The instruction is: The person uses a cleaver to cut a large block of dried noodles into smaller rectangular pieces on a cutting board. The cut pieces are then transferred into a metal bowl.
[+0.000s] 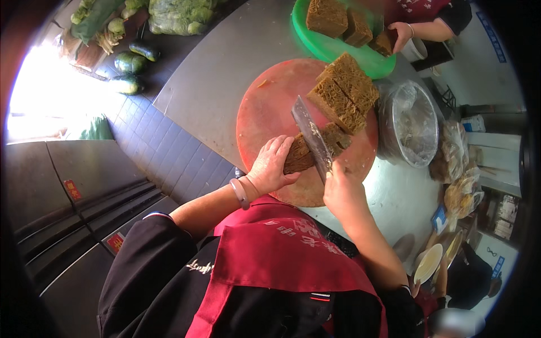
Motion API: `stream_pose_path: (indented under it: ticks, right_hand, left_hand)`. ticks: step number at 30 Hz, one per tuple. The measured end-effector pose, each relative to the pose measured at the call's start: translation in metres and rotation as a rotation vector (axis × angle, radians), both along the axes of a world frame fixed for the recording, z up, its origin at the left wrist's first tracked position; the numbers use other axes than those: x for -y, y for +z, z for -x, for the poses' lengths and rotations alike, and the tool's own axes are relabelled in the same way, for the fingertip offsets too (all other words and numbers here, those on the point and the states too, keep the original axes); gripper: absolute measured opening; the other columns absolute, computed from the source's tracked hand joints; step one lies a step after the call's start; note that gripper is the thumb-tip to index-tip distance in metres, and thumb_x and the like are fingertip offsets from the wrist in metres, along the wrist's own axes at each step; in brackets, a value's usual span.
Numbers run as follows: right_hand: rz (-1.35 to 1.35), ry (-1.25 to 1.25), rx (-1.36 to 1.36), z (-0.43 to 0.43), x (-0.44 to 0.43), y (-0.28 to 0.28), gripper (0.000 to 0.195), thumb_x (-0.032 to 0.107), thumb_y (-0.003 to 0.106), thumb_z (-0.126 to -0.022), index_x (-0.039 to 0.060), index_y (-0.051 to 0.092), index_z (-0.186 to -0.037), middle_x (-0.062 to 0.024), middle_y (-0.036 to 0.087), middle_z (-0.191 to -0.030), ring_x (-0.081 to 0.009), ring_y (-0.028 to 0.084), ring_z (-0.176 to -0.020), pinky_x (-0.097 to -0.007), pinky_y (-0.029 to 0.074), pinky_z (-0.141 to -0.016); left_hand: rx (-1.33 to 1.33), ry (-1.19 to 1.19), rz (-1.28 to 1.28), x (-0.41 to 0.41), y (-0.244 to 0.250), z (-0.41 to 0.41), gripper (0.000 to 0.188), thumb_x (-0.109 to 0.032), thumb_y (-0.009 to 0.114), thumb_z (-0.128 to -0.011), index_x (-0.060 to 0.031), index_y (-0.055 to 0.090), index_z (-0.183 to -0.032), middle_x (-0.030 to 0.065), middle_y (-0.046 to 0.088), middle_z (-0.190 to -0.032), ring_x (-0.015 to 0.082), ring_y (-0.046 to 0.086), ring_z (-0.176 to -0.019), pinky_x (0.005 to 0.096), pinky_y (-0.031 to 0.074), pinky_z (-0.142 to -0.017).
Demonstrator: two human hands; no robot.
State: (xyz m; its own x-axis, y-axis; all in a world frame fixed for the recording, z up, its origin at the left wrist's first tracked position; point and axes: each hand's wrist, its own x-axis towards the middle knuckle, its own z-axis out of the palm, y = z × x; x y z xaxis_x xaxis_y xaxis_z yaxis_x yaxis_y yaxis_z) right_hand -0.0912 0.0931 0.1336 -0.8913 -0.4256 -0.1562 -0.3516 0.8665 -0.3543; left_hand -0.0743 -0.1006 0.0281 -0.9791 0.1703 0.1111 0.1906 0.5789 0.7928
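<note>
My right hand [343, 190] grips a cleaver [312, 129]; its blade stands across a brown block of pressed, noodle-like strands [298, 154]. How deep the edge sits cannot be seen. On the left end of that block lies my left hand [270, 164], its fingers over the far side and its thumb at the near side. To the right of the blade, a further portion of the block [340, 139] shows a cut face. Larger brown blocks [346, 93] rest just beyond, split by a dark seam. All of these are on a round reddish cutting board [266, 114].
Across the metal table [211, 80], another person's hand [401, 36] touches brown pieces on a green board [306, 36]. A plastic-lined metal basin [416, 122] stands right of my board, with bagged food [463, 192] beyond. Large green gourds [130, 62] lie on the tiled floor.
</note>
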Motion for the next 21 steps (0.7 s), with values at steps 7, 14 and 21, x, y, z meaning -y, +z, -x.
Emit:
stream_pose_path:
  ticks: [7, 14, 21]
  right_hand:
    - [-0.153, -0.093, 0.066, 0.016, 0.023, -0.049, 0.019, 0.014, 0.052, -0.091, 0.0002, 0.045, -0.101, -0.0230, 0.062, -0.071, -0.0387, 0.064, -0.064, -0.0483, 0.051, -0.055]
    - [0.060, -0.115, -0.039, 0.019, 0.013, -0.036, 0.016, 0.015, 0.052, -0.093, 0.0020, 0.044, -0.097, -0.0249, 0.061, -0.079, -0.0431, 0.061, -0.068, -0.0512, 0.047, -0.057]
    - [0.063, -0.111, 0.042, -0.018, 0.005, 0.025, 0.016, 0.012, 0.054, -0.091, 0.0003, 0.044, -0.096, -0.0270, 0.057, -0.080, -0.0456, 0.060, -0.070, -0.0520, 0.048, -0.059]
  left_hand:
    - [-0.007, -0.004, 0.022, -0.003, -0.003, -0.002, 0.088, -0.027, 0.081, -0.063, 0.0034, 0.038, -0.133, 0.0232, 0.044, -0.131, 0.0403, 0.043, -0.122, 0.0466, 0.036, -0.105]
    - [-0.119, 0.086, -0.008, 0.009, 0.002, -0.005, 0.094, -0.030, 0.083, -0.064, 0.0033, 0.034, -0.137, 0.0233, 0.041, -0.135, 0.0407, 0.040, -0.126, 0.0456, 0.033, -0.109]
    - [-0.028, 0.030, -0.098, 0.017, -0.006, -0.017, 0.090, -0.023, 0.084, -0.063, 0.0016, 0.037, -0.135, 0.0222, 0.042, -0.133, 0.0390, 0.041, -0.125, 0.0438, 0.035, -0.107]
